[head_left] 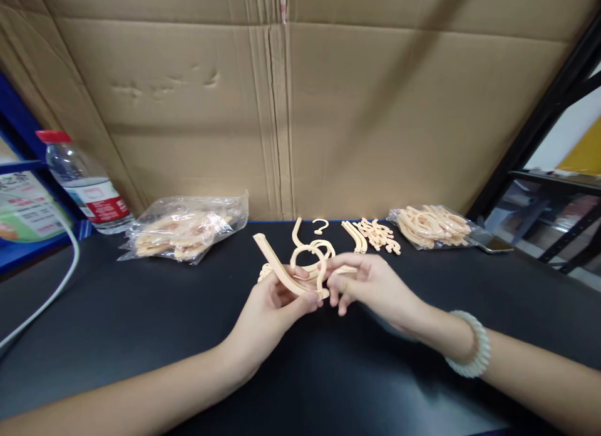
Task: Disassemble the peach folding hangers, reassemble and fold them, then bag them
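My left hand (277, 304) is closed around a pale peach plastic hanger arm (277, 264), a curved bar that slants up to the left. Its lower end meets a hanger hook (308, 247) standing up near my left thumb. My right hand (361, 286) has its fingers bent at the right side of this hook, seemingly pinching it; the exact contact is partly hidden. Behind both hands lie more pale hanger pieces, partly covered by the fingers. Farther back are a loose hanger arm (297, 232) and a separate hook (320, 226).
Several hanger arms (355, 237) lie beside a pile of small hooks (378, 234). Clear bags of parts stand left (183, 229) and right (429, 226). A phone (491, 241), a water bottle (96, 186) and a white cable (70, 270) are at the sides. A cardboard wall (188, 111) closes the back.
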A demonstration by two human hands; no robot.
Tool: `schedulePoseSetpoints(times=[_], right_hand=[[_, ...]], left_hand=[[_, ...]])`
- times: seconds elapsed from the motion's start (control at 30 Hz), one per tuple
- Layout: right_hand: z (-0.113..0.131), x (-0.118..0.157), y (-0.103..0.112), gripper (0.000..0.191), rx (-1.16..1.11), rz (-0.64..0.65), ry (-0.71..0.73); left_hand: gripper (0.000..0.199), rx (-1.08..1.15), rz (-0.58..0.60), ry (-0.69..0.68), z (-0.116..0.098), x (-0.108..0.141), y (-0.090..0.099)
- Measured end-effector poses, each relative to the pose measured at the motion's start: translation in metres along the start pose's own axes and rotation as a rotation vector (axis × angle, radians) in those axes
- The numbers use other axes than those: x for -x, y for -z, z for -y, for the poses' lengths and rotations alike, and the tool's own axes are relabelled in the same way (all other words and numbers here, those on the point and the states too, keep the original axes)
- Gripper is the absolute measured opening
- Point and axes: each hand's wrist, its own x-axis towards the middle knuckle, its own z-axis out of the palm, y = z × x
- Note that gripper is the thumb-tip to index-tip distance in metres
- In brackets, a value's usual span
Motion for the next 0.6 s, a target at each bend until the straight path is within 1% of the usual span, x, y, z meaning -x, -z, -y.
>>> schedulePoseSetpoints(times=[0.07, 0.13, 0.17, 0.2, 0.27, 0.33, 0.4, 0.5, 0.6], right_hand=[[0.006, -0.01, 0.024, 0.027, 0.219, -0.083, 0.138], [0.008, -0.021, 0.054, 0.019, 0.562, -0.213, 0.36], [0.007, -0.026, 0.068, 0.015, 0.754, -0.223, 0.435], [0.006, -0.03, 0.081, 0.014, 0.906, -0.194, 0.483], [0.0, -0.036, 0.1, 0.013, 1.114, -0.091, 0.509], [-0.009, -0.04, 0.109, 0.014, 1.202, 0.001, 0.481], [-0.017, -0.043, 0.111, 0.015, 1.204, 0.038, 0.446], [-0.025, -0.046, 0.108, 0.016, 1.108, 0.019, 0.433], [-0.026, -0.048, 0.105, 0.017, 1.043, -0.015, 0.451]], left_hand=[[0.025, 0.007, -0.038, 0.019, -0.001, -0.002, 0.001], [0.022, 0.014, -0.046, 0.032, -0.002, -0.003, 0.003], [0.022, 0.018, -0.041, 0.04, -0.001, -0.003, 0.003], [0.022, 0.023, -0.034, 0.048, -0.001, -0.003, 0.004], [0.022, 0.027, -0.026, 0.06, 0.001, -0.003, 0.005], [0.022, 0.025, -0.029, 0.064, 0.002, -0.003, 0.005], [0.022, 0.023, -0.036, 0.061, 0.001, -0.002, 0.005], [0.021, 0.029, -0.047, 0.047, -0.002, -0.001, 0.002], [0.022, 0.043, -0.054, 0.046, -0.003, -0.001, 0.001]])
